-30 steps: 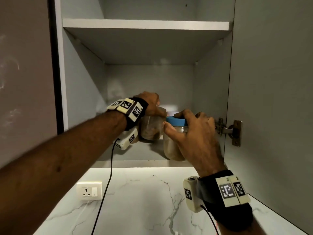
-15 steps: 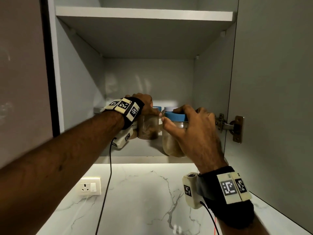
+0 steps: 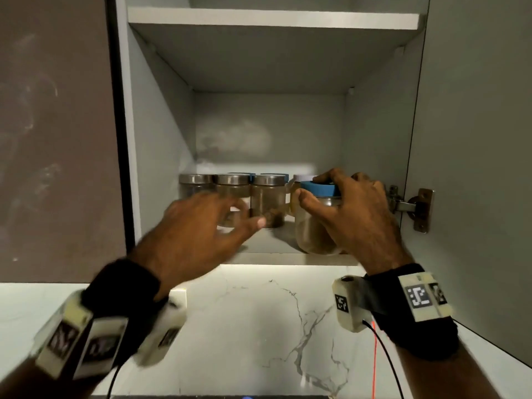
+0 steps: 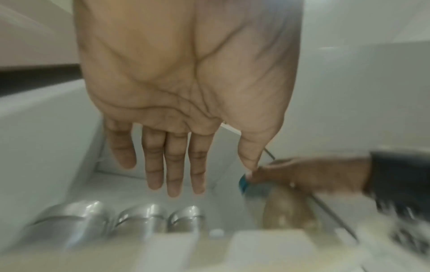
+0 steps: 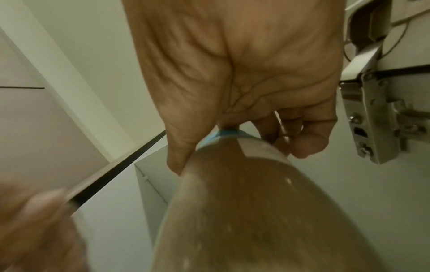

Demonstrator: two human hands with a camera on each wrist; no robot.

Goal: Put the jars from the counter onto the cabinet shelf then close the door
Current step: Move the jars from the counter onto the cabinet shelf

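Observation:
My right hand (image 3: 342, 203) grips a large clear jar with a blue lid (image 3: 313, 226) by its top, at the front right of the lower cabinet shelf (image 3: 273, 256); the jar (image 5: 244, 211) fills the right wrist view, fingers curled round the blue lid (image 5: 223, 135). Three steel-lidded jars (image 3: 267, 203) stand in a row on the shelf, more lids behind them. My left hand (image 3: 218, 223) is blurred in front of the row, fingers straight and empty; its palm (image 4: 186, 73) hangs over the steel lids (image 4: 144, 215).
The cabinet door (image 3: 475, 156) stands open on the right, its hinge (image 3: 414, 207) close to my right hand. An upper shelf (image 3: 273, 21) sits above. A marble counter (image 3: 259, 326) lies below the cabinet. A brown wall panel (image 3: 54, 139) is at left.
My left hand has let go of the steel-lidded jar and pulled back out of the cabinet toward me. The right hand still holds the blue-lidded jar at the shelf's front right.

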